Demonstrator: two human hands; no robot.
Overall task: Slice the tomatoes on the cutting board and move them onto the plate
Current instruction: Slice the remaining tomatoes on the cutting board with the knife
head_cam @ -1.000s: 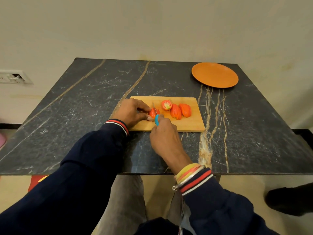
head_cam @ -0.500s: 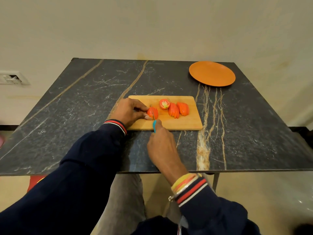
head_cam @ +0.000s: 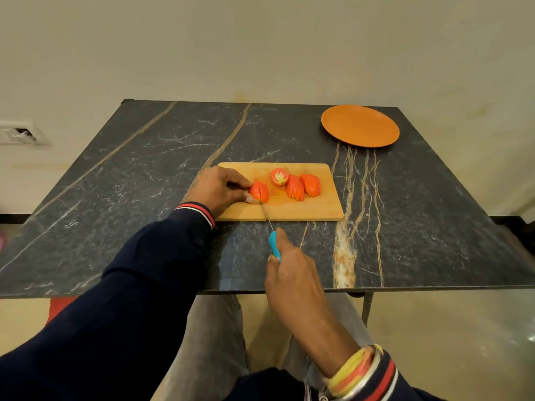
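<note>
My left hand (head_cam: 220,189) has kept its place over the last second; its fingers (head_cam: 238,185) curl over the near-left tomato half (head_cam: 258,191) and pin it at the left end of the cutting board (head_cam: 292,212); the change is in the knife (head_cam: 267,218), which a second ago lay well over that half, with my other hand up at the board's near edge; now the blade is drawn back toward me, only its tip touches the half's near side, and a dark cut line runs down the fruit; I judge this to be one slicing stroke nearly done, with more of this half left to cut; my right hand (head_cam: 292,279) has pulled back over the near part of the bench (head_cam: 144,175), its fingers wrapped round the blue handle; further right on the board lie a round piece (head_cam: 279,177) with its cut face up, a sliced half (head_cam: 294,188) and a second sliced half (head_cam: 311,185) just beside it, none of them moved in that second; at the far right corner the orange plate (head_cam: 360,125) holds nothing, so I reckon the whole transfer is yet to come.
</note>
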